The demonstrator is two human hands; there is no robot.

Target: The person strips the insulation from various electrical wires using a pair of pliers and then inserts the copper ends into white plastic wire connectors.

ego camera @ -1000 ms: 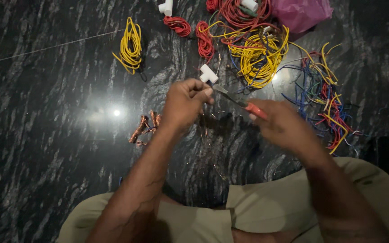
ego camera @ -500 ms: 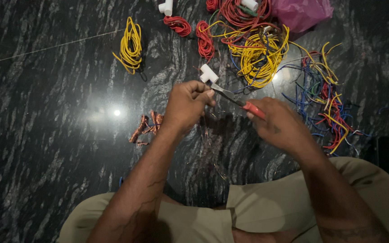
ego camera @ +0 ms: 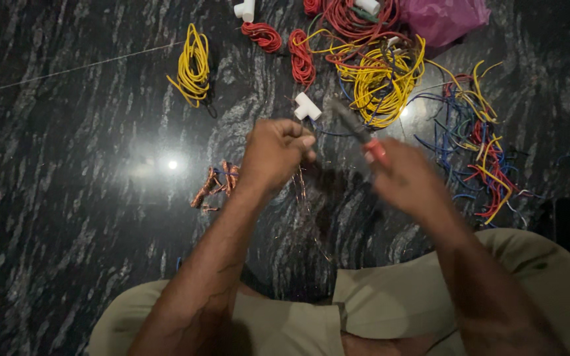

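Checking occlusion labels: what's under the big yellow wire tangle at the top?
Under the yellow wire tangle: red wire loops at its upper edge, blue wires poking out lower left, then black stone floor. Anything beneath its dense middle is covered.

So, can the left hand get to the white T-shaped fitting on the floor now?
Probably yes: the left hand sits just below the white fitting, with bare floor between, though its fingers are closed.

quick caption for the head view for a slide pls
Seated at a dark marble floor, left hand pinches thin copper strands while right hand holds a red-handled tool beside coloured wire bundles.
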